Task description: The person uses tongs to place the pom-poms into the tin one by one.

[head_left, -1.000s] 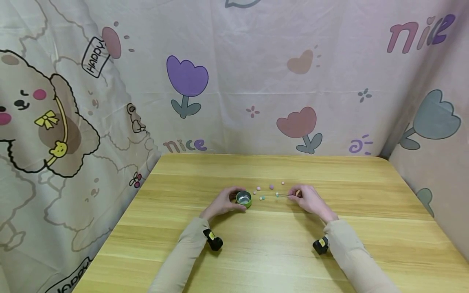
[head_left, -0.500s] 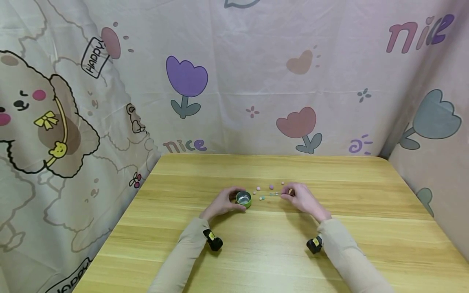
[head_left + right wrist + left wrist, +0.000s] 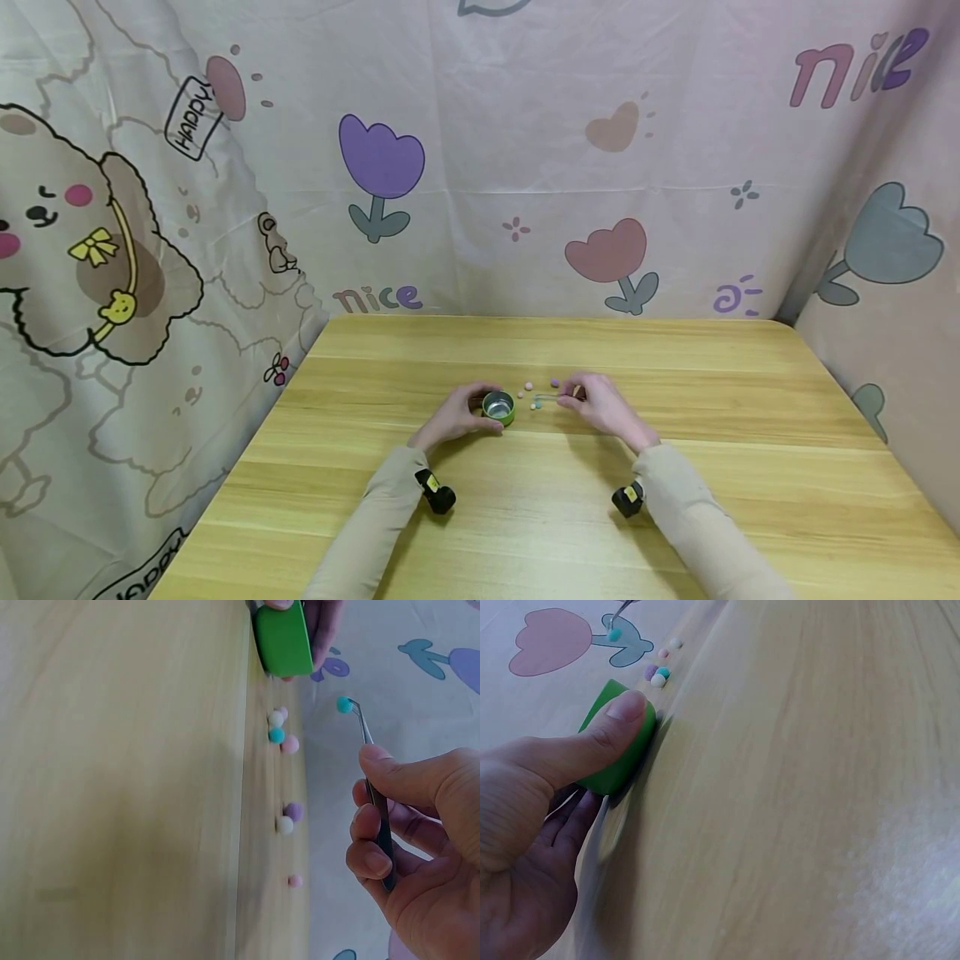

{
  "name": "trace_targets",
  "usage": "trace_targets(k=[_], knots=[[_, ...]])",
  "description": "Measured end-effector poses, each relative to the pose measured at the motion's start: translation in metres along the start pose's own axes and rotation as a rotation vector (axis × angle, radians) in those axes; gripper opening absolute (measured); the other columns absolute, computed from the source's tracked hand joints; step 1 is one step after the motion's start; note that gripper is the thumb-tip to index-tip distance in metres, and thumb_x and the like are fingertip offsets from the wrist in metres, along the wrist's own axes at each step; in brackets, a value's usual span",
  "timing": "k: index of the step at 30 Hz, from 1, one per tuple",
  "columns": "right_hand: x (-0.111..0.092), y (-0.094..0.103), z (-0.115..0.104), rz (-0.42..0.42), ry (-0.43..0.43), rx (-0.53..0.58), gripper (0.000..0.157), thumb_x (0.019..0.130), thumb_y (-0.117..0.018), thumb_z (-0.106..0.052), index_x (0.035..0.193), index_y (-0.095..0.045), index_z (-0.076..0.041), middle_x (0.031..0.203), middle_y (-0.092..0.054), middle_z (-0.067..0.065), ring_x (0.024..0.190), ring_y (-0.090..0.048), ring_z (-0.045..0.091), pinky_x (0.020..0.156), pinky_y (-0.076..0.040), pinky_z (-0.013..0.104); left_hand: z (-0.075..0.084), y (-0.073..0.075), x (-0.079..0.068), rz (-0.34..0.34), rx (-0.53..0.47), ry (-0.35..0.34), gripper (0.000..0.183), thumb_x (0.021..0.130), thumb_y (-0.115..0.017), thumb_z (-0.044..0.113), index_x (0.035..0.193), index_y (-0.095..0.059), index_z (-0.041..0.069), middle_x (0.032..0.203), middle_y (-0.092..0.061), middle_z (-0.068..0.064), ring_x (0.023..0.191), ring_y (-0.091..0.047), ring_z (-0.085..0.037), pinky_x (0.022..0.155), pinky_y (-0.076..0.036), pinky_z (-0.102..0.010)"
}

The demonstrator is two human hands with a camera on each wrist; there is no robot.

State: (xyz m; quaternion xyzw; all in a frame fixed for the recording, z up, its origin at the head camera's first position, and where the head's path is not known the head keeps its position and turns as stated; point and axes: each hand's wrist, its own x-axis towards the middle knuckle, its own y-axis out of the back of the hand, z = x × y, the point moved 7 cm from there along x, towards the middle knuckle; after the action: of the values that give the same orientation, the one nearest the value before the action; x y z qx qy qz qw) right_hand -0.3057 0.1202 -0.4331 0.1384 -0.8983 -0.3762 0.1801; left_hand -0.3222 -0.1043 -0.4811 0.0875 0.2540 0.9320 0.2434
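Note:
My left hand (image 3: 455, 412) grips a small round green tin (image 3: 498, 418), its silvery inside facing up. In the left wrist view the thumb presses the wall of the tin (image 3: 619, 769). My right hand (image 3: 603, 407) pinches bent-tip tweezers (image 3: 367, 733). A small teal pom-pom (image 3: 343, 705) sits clamped at the tweezer tips, raised above the table to the right of the tin. Below it, several loose pom-poms lie scattered: another teal pom-pom (image 3: 277, 736), a purple pom-pom (image 3: 294, 811), a white pom-pom (image 3: 284, 825) and a pink pom-pom (image 3: 295, 881) among them.
Both hands work over a light wooden table (image 3: 480, 517). A printed cloth (image 3: 480, 150) hangs behind it and along the sides. A black wrist camera (image 3: 437, 492) is strapped to the left sleeve, and another black camera (image 3: 627, 500) to the right.
My right hand has moved left toward the tin, bringing the tweezers and the teal pom-pom up off the table area where they were. The left hand and tin have stayed in place.

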Motion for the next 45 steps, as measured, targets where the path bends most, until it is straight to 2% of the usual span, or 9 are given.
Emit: trace_targets(k=[2, 4, 10, 24, 30, 32, 34, 39, 45], knots=[[0.002, -0.002, -0.003, -0.003, 0.005, 0.009, 0.005, 0.090, -0.072, -0.009, 0.087, -0.071, -0.006, 0.102, -0.076, 0.017, 0.069, -0.059, 0.007, 0.059, -0.049, 0.017, 0.000, 0.000, 0.000, 0.000, 0.002, 0.002, 0.069, 0.077, -0.085, 0.008, 0.138, -0.054, 0.000, 0.134, -0.063, -0.019, 0.124, -0.061, -0.034, 0.111, -0.050, -0.045], [0.004, -0.004, -0.005, -0.004, 0.016, 0.010, 0.005, 0.091, -0.072, -0.008, 0.087, -0.071, -0.005, 0.105, -0.075, 0.019, 0.070, -0.060, 0.008, 0.060, -0.049, 0.017, 0.000, 0.000, 0.000, -0.001, 0.002, 0.003, 0.069, 0.077, -0.085, 0.009, 0.138, -0.054, 0.001, 0.134, -0.063, -0.018, 0.124, -0.061, -0.033, 0.111, -0.050, -0.045], [0.008, -0.011, -0.011, -0.022, 0.010, -0.001, 0.007, 0.090, -0.073, -0.010, 0.090, -0.072, -0.004, 0.084, -0.071, 0.005, 0.070, -0.057, 0.008, 0.060, -0.048, 0.017, 0.000, 0.000, 0.000, -0.002, -0.001, -0.004, 0.069, 0.077, -0.085, 0.009, 0.138, -0.054, 0.000, 0.134, -0.063, -0.019, 0.123, -0.062, -0.033, 0.110, -0.050, -0.045], [0.018, -0.024, -0.024, -0.035, 0.045, 0.006, 0.007, 0.088, -0.075, -0.009, 0.090, -0.072, -0.003, 0.083, -0.071, 0.004, 0.067, -0.056, 0.007, 0.058, -0.047, 0.017, 0.000, 0.000, 0.001, 0.000, -0.005, -0.015, 0.069, 0.076, -0.086, 0.008, 0.137, -0.055, -0.001, 0.132, -0.065, -0.018, 0.123, -0.062, -0.033, 0.110, -0.051, -0.043], [0.020, -0.027, -0.026, -0.022, 0.053, -0.027, 0.004, 0.087, -0.076, -0.010, 0.086, -0.072, -0.009, 0.081, -0.072, 0.000, 0.065, -0.056, 0.004, 0.081, -0.042, 0.031, 0.000, 0.001, 0.001, 0.000, 0.008, -0.019, 0.069, 0.076, -0.086, 0.009, 0.137, -0.056, 0.000, 0.132, -0.065, -0.018, 0.122, -0.062, -0.032, 0.110, -0.051, -0.044], [0.021, -0.028, -0.027, -0.026, 0.050, -0.024, 0.004, 0.087, -0.075, -0.010, 0.085, -0.072, -0.010, 0.081, -0.073, 0.000, 0.066, -0.057, 0.004, 0.084, -0.040, 0.033, -0.001, 0.001, 0.002, 0.000, 0.007, -0.021, 0.069, 0.076, -0.086, 0.009, 0.137, -0.055, 0.000, 0.132, -0.065, -0.018, 0.123, -0.062, -0.032, 0.110, -0.051, -0.044], [0.022, -0.030, -0.026, -0.035, 0.049, -0.012, 0.004, 0.088, -0.075, -0.009, 0.085, -0.072, -0.008, 0.083, -0.073, 0.002, 0.067, -0.057, 0.005, 0.081, -0.045, 0.032, -0.001, 0.000, 0.002, 0.001, 0.006, -0.022, 0.069, 0.076, -0.086, 0.009, 0.137, -0.055, -0.001, 0.132, -0.065, -0.018, 0.123, -0.062, -0.032, 0.110, -0.050, -0.044], [0.023, -0.033, -0.025, -0.058, 0.051, 0.011, 0.005, 0.089, -0.073, -0.007, 0.087, -0.071, -0.004, 0.086, -0.073, 0.006, 0.068, -0.058, 0.006, 0.062, -0.050, 0.019, -0.003, 0.000, 0.003, 0.003, 0.004, -0.027, 0.068, 0.076, -0.086, 0.009, 0.136, -0.056, -0.001, 0.131, -0.065, -0.018, 0.123, -0.063, -0.033, 0.110, -0.050, -0.045], [0.025, -0.035, -0.026, -0.067, 0.052, 0.012, 0.004, 0.089, -0.073, -0.006, 0.086, -0.071, -0.004, 0.084, -0.072, 0.006, 0.068, -0.058, 0.007, 0.061, -0.048, 0.017, -0.003, 0.000, 0.003, 0.003, 0.004, -0.027, 0.068, 0.076, -0.086, 0.009, 0.136, -0.056, -0.001, 0.131, -0.065, -0.018, 0.122, -0.063, -0.033, 0.110, -0.050, -0.045]])
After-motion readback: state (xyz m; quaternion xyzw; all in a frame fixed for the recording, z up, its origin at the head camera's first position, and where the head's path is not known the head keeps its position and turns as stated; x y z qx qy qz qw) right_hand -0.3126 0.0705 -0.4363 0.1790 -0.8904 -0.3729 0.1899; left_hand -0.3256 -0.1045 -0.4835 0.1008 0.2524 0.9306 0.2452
